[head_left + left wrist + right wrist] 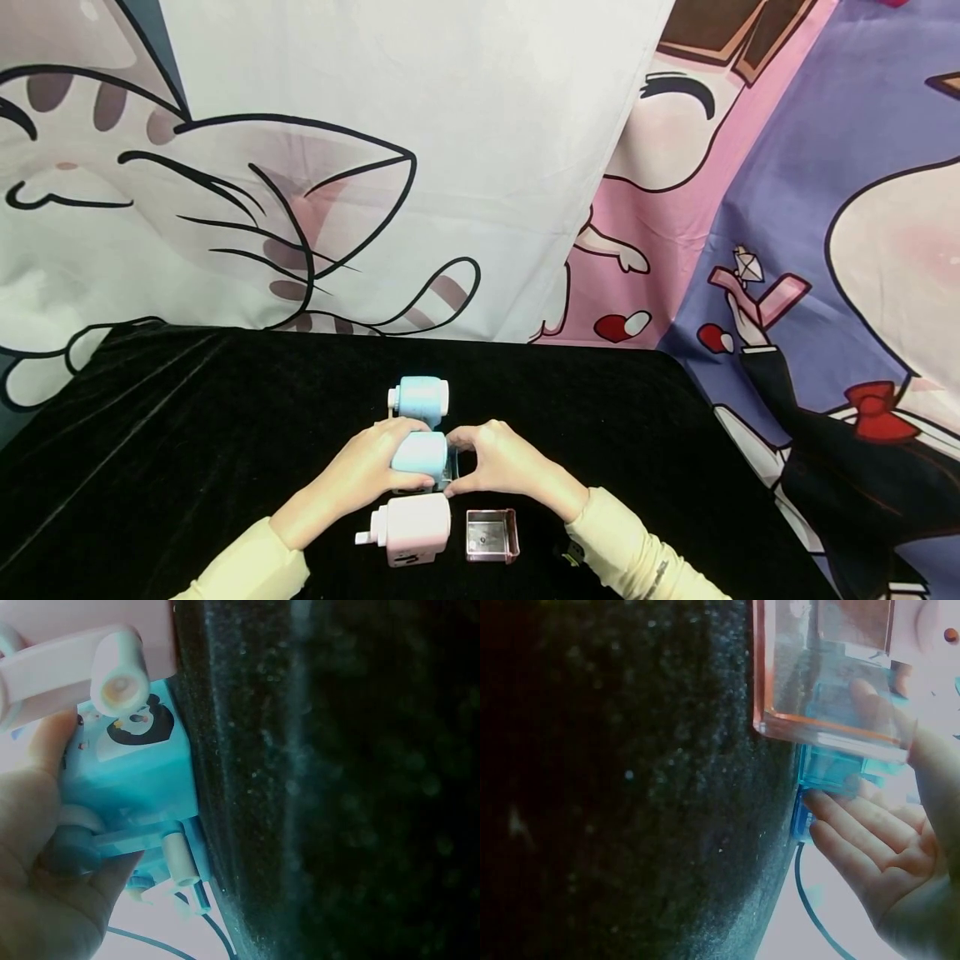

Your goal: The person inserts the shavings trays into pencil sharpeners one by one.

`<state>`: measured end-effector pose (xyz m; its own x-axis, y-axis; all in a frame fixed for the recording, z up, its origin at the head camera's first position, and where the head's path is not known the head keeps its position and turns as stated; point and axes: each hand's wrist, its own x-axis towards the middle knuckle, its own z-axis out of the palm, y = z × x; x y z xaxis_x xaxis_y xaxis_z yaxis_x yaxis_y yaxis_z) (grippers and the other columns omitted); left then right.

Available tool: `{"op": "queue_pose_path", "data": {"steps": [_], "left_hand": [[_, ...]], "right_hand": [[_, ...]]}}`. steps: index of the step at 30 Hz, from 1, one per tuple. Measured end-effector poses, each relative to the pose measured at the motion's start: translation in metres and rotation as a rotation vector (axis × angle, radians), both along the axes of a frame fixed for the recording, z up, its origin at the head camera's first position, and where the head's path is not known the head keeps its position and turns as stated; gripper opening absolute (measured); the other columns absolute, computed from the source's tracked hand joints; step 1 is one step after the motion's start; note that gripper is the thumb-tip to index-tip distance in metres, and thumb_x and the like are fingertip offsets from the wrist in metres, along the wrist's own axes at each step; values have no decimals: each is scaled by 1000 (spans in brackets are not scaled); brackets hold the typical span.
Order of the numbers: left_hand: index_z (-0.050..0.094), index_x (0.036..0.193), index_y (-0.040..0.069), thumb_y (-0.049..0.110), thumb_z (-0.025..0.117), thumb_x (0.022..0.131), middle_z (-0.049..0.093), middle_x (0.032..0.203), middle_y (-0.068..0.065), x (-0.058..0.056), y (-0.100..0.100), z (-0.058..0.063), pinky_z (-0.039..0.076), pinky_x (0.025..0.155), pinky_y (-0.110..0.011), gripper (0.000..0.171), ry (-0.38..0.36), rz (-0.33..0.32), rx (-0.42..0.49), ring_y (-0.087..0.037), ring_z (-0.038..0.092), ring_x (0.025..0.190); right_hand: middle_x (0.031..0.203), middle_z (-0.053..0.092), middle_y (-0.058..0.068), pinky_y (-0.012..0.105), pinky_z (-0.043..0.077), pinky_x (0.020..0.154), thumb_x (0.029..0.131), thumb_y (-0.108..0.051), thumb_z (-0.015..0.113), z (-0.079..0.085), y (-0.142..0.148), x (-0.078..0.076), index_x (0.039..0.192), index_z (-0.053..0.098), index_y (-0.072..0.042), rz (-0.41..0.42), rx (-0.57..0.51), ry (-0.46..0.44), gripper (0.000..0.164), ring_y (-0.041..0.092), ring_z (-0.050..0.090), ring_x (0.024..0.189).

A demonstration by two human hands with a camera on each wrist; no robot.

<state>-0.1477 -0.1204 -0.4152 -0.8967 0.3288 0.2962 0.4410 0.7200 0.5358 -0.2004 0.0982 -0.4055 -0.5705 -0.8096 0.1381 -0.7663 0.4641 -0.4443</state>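
My left hand (375,461) grips a light blue crank pencil sharpener (417,454) from its crank side, thumb in front and fingers behind. A cartoon print and the crank show on this sharpener (135,784) in the left wrist view. At its right side, my right hand (508,458) holds a clear blue shavings drawer (452,467) between thumb and fingers, right against the sharpener's body. That drawer (831,769) appears behind a pink-edged one in the right wrist view. Just in front of my hands stands a pink crank sharpener (418,527).
A clear pink-edged drawer (491,533) lies to the right of the pink sharpener. Behind my hands stands a second light blue sharpener (422,398). Everything rests on a black cloth-covered table (225,450), with a cartoon-printed curtain (495,167) hanging behind it.
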Motion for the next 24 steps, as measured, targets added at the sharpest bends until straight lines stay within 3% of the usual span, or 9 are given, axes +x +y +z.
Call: {"op": "queue_pose_path", "data": {"steps": [10, 24], "left_hand": [[56, 108, 17, 45, 75, 67, 60, 104, 4, 0, 0, -1, 46, 73, -36, 53, 6, -3, -5, -12, 52, 85], [56, 108, 18, 48, 74, 67, 60, 104, 4, 0, 0, -2, 46, 72, -36, 54, 6, 6, -11, -12, 53, 84]], "right_hand": [[106, 66, 1, 19, 47, 80, 66, -44, 77, 0, 5, -1, 113, 59, -10, 3, -18, -29, 60, 1, 57, 93], [97, 69, 2, 15, 47, 75, 67, -40, 78, 0, 6, -3, 106, 62, -9, -8, 4, -32, 53, -2, 58, 87]]}}
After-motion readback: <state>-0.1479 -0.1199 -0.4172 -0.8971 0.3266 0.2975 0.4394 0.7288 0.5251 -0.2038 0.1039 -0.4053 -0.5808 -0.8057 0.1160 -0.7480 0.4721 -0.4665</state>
